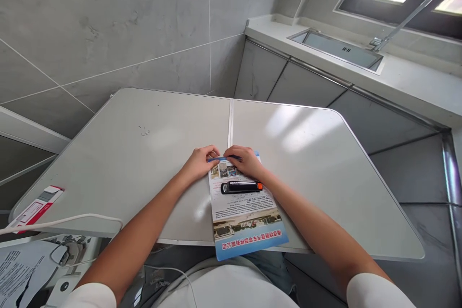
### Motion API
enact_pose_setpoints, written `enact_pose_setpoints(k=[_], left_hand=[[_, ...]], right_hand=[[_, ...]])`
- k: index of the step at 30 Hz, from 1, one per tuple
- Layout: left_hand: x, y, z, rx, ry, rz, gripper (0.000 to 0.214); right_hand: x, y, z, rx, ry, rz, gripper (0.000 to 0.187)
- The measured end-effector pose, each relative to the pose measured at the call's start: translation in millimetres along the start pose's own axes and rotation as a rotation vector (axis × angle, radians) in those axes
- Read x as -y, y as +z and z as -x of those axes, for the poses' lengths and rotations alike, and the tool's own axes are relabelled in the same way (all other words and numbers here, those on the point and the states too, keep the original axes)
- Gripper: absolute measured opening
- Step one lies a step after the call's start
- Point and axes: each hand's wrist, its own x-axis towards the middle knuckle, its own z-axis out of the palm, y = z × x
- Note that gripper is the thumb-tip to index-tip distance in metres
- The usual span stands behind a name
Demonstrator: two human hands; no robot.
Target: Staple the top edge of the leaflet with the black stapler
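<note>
At lower centre, the left hand [203,160] pinches the leaflet [249,207] by its far edge; the right hand [246,160], fingertips partly hidden, seems to likewise. Tilting the paper could slide the loose black stapler [241,187] off.

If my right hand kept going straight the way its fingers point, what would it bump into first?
Most likely your left hand, facing it at the far edge of the leaflet. Depth is hard to judge, so your right hand might pass slightly over it.
</note>
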Motion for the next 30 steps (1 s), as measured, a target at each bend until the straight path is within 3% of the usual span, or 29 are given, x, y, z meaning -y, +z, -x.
enact_pose_setpoints(k=[3,6,9,13,21,24,28,30], left_hand=[[14,-24.3,-4,-0.061,-0.043,-0.103,0.013],[30,-49.0,-10,-0.127,0.023,-0.29,0.007],[49,-66.8,-17,-0.228,0.102,-0.467,0.012],[68,-76.7,-23,-0.367,0.075,-0.552,0.029],[80,-77.0,-25,-0.237,0.184,-0.537,0.03],[82,-78.6,-26,-0.231,0.183,-0.493,0.03],[83,-79.3,-26,-0.248,0.163,-0.473,0.029],[82,-79.9,-26,-0.246,0.16,-0.457,0.028]], right_hand=[[-1,24,-25,0.0,-0.002,0.05,0.022],[-4,41,-50,0.009,-0.002,0.12,0.027],[-11,46,-69,0.054,-0.017,0.218,0.033],[-20,46,-84,0.121,-0.005,0.336,0.045],[-27,54,-93,0.212,-0.003,0.407,0.048],[-25,47,-93,0.067,-0.009,0.278,0.044],[-5,25,-79,-0.448,0.144,0.087,0.032],[13,20,-61,-0.505,0.226,0.04,0.025]])
